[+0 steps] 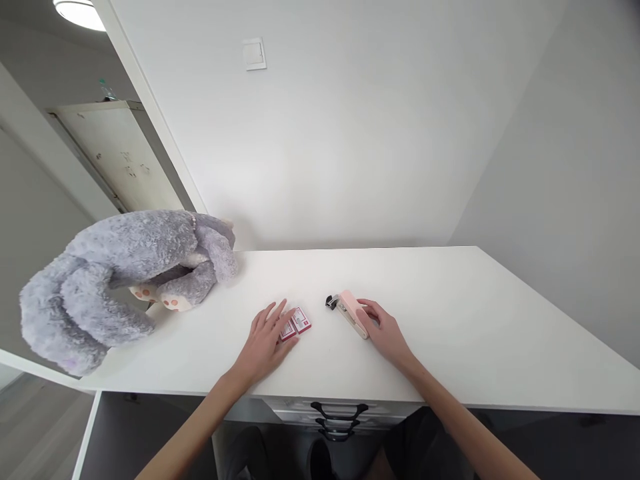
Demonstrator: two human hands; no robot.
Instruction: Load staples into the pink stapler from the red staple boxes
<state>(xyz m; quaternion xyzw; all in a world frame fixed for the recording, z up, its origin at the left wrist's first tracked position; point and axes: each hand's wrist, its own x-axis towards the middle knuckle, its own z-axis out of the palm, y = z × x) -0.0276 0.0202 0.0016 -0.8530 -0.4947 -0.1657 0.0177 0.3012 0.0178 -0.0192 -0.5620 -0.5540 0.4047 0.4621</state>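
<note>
A pink stapler point(352, 307) is held in the right hand point(385, 333); at the spread left hand point(265, 343), staple boxes point(301, 320) are seemingly touched

Left of the grip point(387, 333) slumps a plush toy point(135, 243) (grey, fluffy). Beyond the grip — a light switch point(255, 54); below, drawer handles point(340, 415).

Nothing legible: the print on the two small red-and-white boxes point(301, 321), lower centre of the frame, is too small.
</note>
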